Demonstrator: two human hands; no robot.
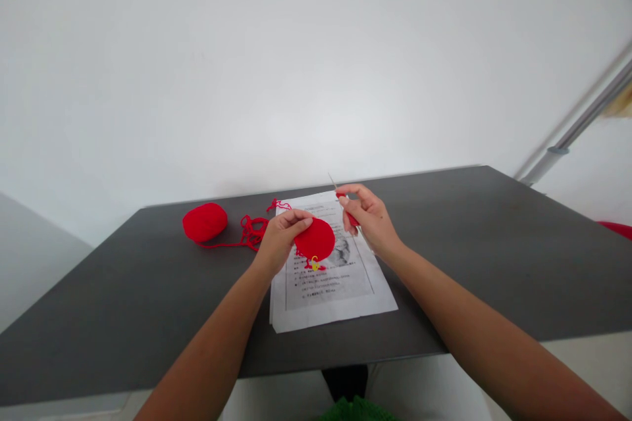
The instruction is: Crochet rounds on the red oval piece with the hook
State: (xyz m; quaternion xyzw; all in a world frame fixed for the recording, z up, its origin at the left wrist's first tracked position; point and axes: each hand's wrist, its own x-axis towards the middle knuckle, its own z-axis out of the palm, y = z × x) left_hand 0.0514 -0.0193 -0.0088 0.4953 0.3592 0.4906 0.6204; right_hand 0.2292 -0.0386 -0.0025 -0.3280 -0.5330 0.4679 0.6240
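My left hand (284,235) pinches the upper left edge of a round red crochet piece (317,241), held over printed paper. A small yellow stitch marker (315,263) hangs at its lower edge, with loose red yarn beside it. To the right, my right hand (368,216) is closed around the red handle of a crochet hook (341,196). The hook's thin metal shaft points up and left, apart from the crochet piece. Red yarn (253,230) lies in loose tangles left of my left hand and leads to a red ball of yarn (205,222).
Printed sheets of paper (336,316) lie on the dark grey table (488,243) under my hands. A white wall (316,66) stands behind the table's far edge. At the right, a metal pole (587,120) slants beyond the table, near a red object (616,229).
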